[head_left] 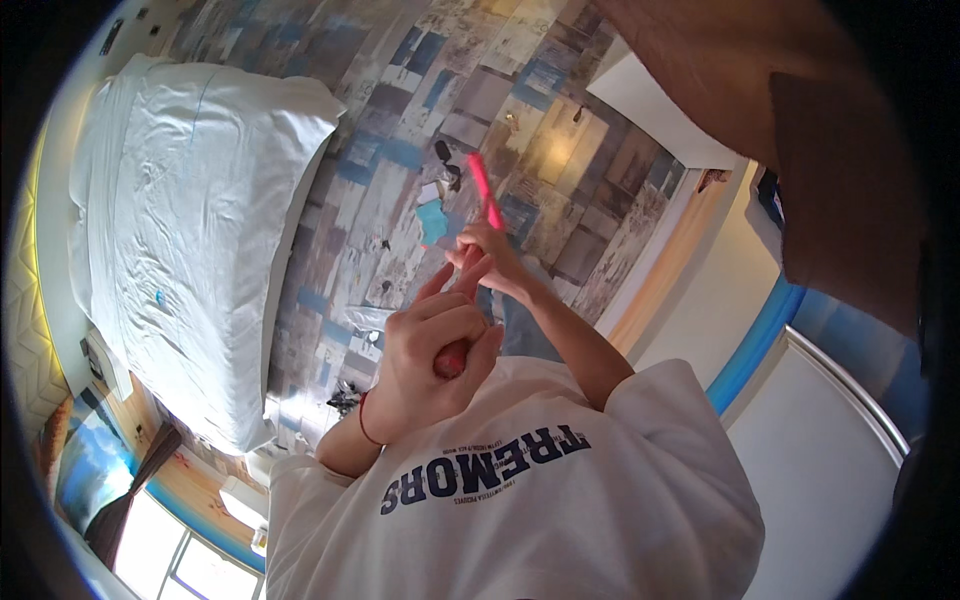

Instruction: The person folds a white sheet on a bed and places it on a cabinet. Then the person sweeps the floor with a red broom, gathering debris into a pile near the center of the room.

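Observation:
A long, slim pink stick (pixel 482 185) runs away from me through both hands; I cannot make out what kind of stick it is. My left hand (pixel 430 345), with a thin red band at its wrist, is closed around the near part, and a rounded reddish end shows between its thumb and fingers. One finger of that hand points forward along the stick. Farther along, my right hand (pixel 488 252) is closed on it too, close to the left fingertips. Beyond the right hand, the bright pink part sticks out over the floor.
To the left stands a bed (pixel 200 230) with a rumpled white sheet. On the patchwork wood-look floor (pixel 600 190) lie a light-blue sheet (pixel 432 222), small black items (pixel 443 151) and a clear plastic bag (pixel 368 318). A white cabinet (pixel 655 110) and a white panel (pixel 810 450) are on the right.

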Available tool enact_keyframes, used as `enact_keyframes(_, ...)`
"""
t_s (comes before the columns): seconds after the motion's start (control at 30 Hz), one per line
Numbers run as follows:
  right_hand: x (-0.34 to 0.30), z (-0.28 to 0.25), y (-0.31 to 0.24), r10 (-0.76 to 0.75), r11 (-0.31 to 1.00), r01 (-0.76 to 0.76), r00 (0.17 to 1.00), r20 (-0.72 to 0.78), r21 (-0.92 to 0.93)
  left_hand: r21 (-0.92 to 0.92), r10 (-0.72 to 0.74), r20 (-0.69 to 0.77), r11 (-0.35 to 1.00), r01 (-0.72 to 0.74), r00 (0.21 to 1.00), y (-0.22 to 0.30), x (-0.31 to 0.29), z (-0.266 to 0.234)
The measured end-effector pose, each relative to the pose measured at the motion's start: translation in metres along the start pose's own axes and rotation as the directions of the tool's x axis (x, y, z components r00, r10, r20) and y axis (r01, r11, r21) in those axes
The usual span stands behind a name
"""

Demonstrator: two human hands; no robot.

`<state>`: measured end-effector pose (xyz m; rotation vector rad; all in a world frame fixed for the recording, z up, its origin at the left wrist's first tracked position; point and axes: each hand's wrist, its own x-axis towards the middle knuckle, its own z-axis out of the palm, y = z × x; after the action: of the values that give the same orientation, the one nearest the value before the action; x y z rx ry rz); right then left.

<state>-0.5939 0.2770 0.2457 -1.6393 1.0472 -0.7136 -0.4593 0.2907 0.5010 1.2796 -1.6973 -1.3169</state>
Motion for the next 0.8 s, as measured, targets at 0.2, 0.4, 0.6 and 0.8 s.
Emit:
enact_keyframes(0.2,0.052,-0.11,0.043,0.142,0.962,-0.128,0.989,0.041,-0.241,-0.198,-0.025,-0.124,0.98,0.0,0.992,-0.06,0.057,0.041)
enact_keyframes(0.4,0.081,-0.184,0.228,-0.032,0.876,0.11,0.985,0.172,-0.47,-0.317,-0.161,-0.39,0.948,0.032,0.907,-0.156,0.12,0.139)
enact_keyframes(0.6,0.099,-0.089,0.108,-0.151,0.98,0.169,0.975,0.166,-0.102,-0.085,-0.244,-0.477,0.969,0.232,0.844,-0.063,0.099,0.07)
enact_keyframes(0.8,0.092,-0.06,0.047,-0.215,0.976,0.187,0.876,0.431,0.107,0.027,-0.328,-0.545,0.913,0.407,0.772,0.014,0.095,0.062)
